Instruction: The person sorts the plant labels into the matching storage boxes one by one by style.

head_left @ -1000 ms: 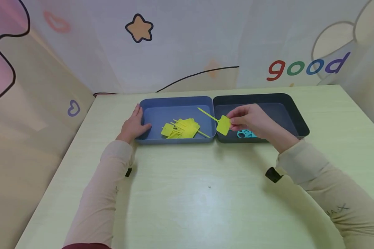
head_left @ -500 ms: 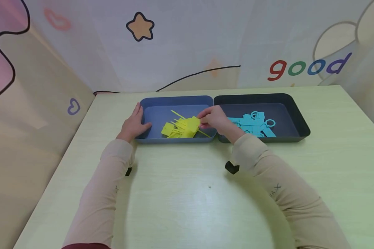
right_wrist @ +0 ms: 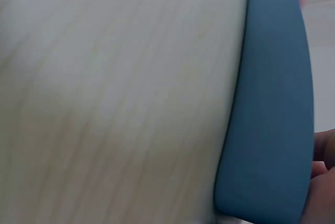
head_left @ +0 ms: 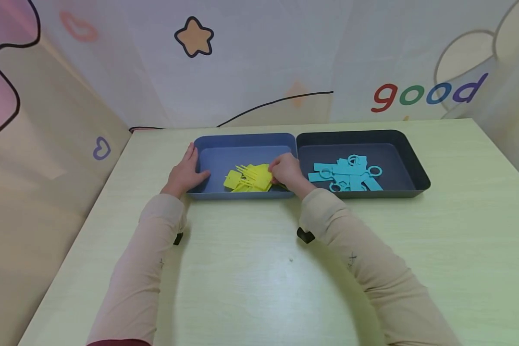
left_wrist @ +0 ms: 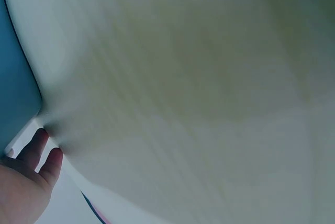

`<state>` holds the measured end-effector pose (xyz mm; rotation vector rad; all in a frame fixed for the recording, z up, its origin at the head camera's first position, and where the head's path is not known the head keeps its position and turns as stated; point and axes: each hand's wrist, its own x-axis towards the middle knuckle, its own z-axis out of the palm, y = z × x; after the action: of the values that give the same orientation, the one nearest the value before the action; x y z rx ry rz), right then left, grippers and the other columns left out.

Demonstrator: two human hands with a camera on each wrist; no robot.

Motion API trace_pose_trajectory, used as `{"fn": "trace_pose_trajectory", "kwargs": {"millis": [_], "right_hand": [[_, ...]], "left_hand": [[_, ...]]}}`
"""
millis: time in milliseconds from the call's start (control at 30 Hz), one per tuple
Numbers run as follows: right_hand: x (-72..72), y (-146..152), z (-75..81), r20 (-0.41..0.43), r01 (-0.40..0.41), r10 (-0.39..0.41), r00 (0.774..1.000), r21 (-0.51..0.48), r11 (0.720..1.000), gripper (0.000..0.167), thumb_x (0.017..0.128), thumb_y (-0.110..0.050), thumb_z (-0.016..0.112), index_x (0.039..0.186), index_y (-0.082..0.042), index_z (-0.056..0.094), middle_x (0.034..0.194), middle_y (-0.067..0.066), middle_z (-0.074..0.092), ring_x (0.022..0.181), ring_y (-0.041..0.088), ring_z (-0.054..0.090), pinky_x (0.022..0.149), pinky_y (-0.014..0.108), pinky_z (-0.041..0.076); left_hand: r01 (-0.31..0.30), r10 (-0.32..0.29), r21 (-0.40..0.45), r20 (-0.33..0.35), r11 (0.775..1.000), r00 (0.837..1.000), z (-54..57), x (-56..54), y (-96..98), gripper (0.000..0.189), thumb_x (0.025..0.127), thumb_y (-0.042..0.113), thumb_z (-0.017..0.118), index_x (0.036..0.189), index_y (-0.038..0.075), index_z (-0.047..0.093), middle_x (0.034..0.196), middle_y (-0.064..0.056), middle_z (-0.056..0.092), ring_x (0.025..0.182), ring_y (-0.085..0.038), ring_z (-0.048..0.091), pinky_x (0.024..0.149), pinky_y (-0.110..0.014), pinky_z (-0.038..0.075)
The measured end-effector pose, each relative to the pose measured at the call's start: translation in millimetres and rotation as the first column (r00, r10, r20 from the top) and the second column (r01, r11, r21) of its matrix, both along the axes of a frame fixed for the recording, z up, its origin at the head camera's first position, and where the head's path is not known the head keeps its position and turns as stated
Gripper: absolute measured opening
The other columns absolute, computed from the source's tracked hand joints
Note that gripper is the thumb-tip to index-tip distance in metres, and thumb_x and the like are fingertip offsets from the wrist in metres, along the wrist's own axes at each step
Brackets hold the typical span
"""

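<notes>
A pile of yellow plant labels (head_left: 252, 179), square heads on pointed stems, lies in the blue tray (head_left: 246, 137). My right hand (head_left: 287, 171) reaches into this tray's right half, thumb and curled fingers pinching a yellow label at the pile's right edge; the hand hides much of it. At the tray's left wall, my left hand (head_left: 185, 174) straddles the rim, fingers straight outside and thumb inside. The left wrist view shows those fingers (left_wrist: 51, 166) beside the tray's corner. In the right wrist view, the tray wall (right_wrist: 272, 103) partly covers the right fingers.
Right beside the blue tray stands a dark tray (head_left: 400, 166). Several flat cyan pieces, some with rings (head_left: 350, 169), are heaped in it. Both trays stand near the back of the pale wooden table (head_left: 242, 269), before a printed backdrop (head_left: 259, 62).
My right hand has carried a yellow plant label left from above the dark tray and lowered it onto the pile in the blue tray. The cyan pieces are uncovered. My left hand has stayed put.
</notes>
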<state>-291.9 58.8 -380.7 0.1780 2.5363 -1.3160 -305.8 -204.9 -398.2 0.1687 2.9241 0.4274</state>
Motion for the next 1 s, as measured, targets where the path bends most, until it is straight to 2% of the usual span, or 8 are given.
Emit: {"fn": "trace_pose_trajectory", "kwargs": {"millis": [300, 500, 600, 700, 800, 900, 933, 1000], "right_hand": [[2.8, -2.2, -2.3, -0.027, -0.012, 0.015, 1.000, 0.111, 0.994, 0.017, 0.086, -0.008, 0.053, 0.089, -0.002, 0.068, 0.075, 0.007, 0.060, 0.054, 0.016, 0.056, 0.053, 0.021, 0.046], [5.8, -1.5, -0.2, -0.044, -0.033, 0.040, 0.998, 0.142, 0.989, 0.022, 0.086, -0.007, 0.048, 0.081, -0.002, 0.069, 0.076, 0.009, 0.062, 0.055, 0.017, 0.057, 0.054, 0.023, 0.046], [7.7, -1.5, 2.0, -0.051, -0.044, 0.052, 0.997, 0.142, 0.989, 0.021, 0.085, -0.005, 0.048, 0.074, -0.003, 0.066, 0.070, 0.006, 0.059, 0.053, 0.015, 0.055, 0.051, 0.022, 0.044], [11.6, 0.2, 4.8, -0.063, -0.097, 0.109, 0.992, 0.165, 0.982, 0.021, 0.084, -0.003, 0.047, 0.066, -0.005, 0.057, 0.066, 0.004, 0.052, 0.049, 0.014, 0.046, 0.047, 0.021, 0.036], [20.0, 5.1, 9.0, -0.081, -0.195, 0.216, 0.973, 0.212, 0.958, 0.015, 0.085, -0.006, 0.047, 0.082, -0.003, 0.062, 0.082, 0.008, 0.059, 0.064, 0.018, 0.052, 0.053, 0.025, 0.038], [32.8, 12.0, 15.3, -0.129, -0.289, 0.328, 0.936, 0.248, 0.924, 0.028, 0.084, -0.008, 0.047, 0.109, -0.001, 0.058, 0.104, 0.012, 0.058, 0.081, 0.022, 0.053, 0.064, 0.029, 0.043], [37.6, 14.2, 17.6, -0.144, -0.313, 0.359, 0.922, 0.265, 0.912, 0.033, 0.084, -0.008, 0.048, 0.115, -0.001, 0.055, 0.108, 0.013, 0.057, 0.089, 0.023, 0.053, 0.068, 0.030, 0.044], [47.6, 18.7, 21.9, -0.178, -0.350, 0.409, 0.895, 0.289, 0.891, 0.032, 0.082, -0.007, 0.048, 0.112, 0.000, 0.056, 0.102, 0.014, 0.058, 0.086, 0.024, 0.052, 0.070, 0.032, 0.044]], "left_hand": [[0.003, -0.003, -0.004, -0.001, 1.000, 1.000, 0.6, -0.4, 1.4, 0.082, 0.086, 0.038, 0.046, 0.141, -0.001, 0.000, 0.149, -0.011, -0.011, 0.136, -0.031, 0.011, 0.103, -0.048, 0.026], [0.008, -0.008, -0.011, 0.001, 1.000, 1.000, -0.7, -1.5, 0.1, 0.081, 0.087, 0.039, 0.045, 0.141, -0.001, -0.001, 0.149, -0.012, -0.011, 0.135, -0.032, 0.012, 0.103, -0.048, 0.026], [0.004, -0.004, -0.016, 0.003, 1.000, 1.000, -1.0, -2.8, -0.6, 0.082, 0.087, 0.039, 0.045, 0.141, -0.001, -0.001, 0.149, -0.011, -0.012, 0.135, -0.032, 0.012, 0.103, -0.048, 0.025], [0.003, -0.003, -0.016, 0.004, 1.000, 1.000, -0.7, -3.8, -1.2, 0.082, 0.086, 0.039, 0.046, 0.141, -0.001, -0.001, 0.149, -0.011, -0.012, 0.136, -0.032, 0.011, 0.104, -0.048, 0.025], [0.008, -0.008, -0.014, 0.007, 1.000, 1.000, -0.4, -3.1, -1.0, 0.082, 0.087, 0.039, 0.045, 0.141, -0.001, -0.001, 0.149, -0.011, -0.012, 0.136, -0.031, 0.010, 0.104, -0.048, 0.025], [0.011, -0.011, -0.012, 0.011, 1.000, 1.000, -0.3, -2.1, -0.6, 0.082, 0.087, 0.039, 0.046, 0.141, -0.001, -0.002, 0.149, -0.011, -0.013, 0.136, -0.031, 0.010, 0.104, -0.048, 0.024], [0.010, -0.010, -0.013, 0.013, 1.000, 1.000, -0.3, -1.7, -0.5, 0.083, 0.087, 0.039, 0.046, 0.141, -0.001, -0.002, 0.149, -0.011, -0.013, 0.136, -0.031, 0.010, 0.104, -0.047, 0.024], [0.010, -0.010, -0.015, 0.016, 1.000, 1.000, 0.0, -1.2, -0.4, 0.083, 0.087, 0.039, 0.046, 0.141, 0.000, -0.002, 0.149, -0.011, -0.013, 0.136, -0.031, 0.009, 0.104, -0.047, 0.024]]}}
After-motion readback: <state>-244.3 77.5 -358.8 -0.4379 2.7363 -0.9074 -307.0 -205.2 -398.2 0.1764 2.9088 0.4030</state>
